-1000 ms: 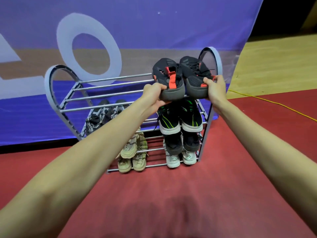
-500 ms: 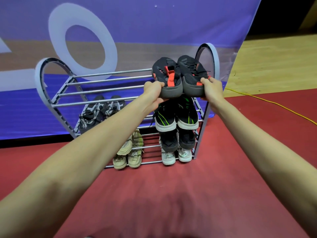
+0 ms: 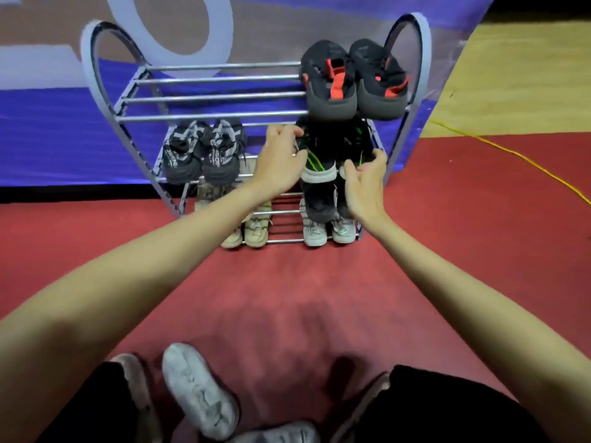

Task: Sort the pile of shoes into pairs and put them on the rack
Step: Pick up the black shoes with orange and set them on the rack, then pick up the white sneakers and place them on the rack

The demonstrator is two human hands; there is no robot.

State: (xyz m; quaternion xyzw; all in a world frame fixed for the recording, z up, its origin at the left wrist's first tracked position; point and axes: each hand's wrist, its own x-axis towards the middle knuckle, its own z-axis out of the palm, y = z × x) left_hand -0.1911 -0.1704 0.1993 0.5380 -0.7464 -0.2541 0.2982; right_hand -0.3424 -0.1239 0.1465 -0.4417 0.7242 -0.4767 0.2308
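Head view — both hands empty in front of a nearly filled shoe rack.

The black-and-red pair (image 3: pixel 355 79) sits on the right of the rack's (image 3: pixel 211 97) top tier, above and clear of both hands. The left hand (image 3: pixel 281 161) is spread, fingers loosely curled, just beside the black-and-green pair (image 3: pixel 319 161) on the second tier; the right hand (image 3: pixel 364 183) is spread too, fingers bent, in front of that pair's right shoe — contact unclear. A grey patterned pair (image 3: pixel 201 155) stands left; beige (image 3: pixel 246 231) and white (image 3: pixel 329 231) pairs sit lowest. A white shoe (image 3: pixel 198 388) lies on the red floor (image 3: pixel 287 298) near the person's knees.
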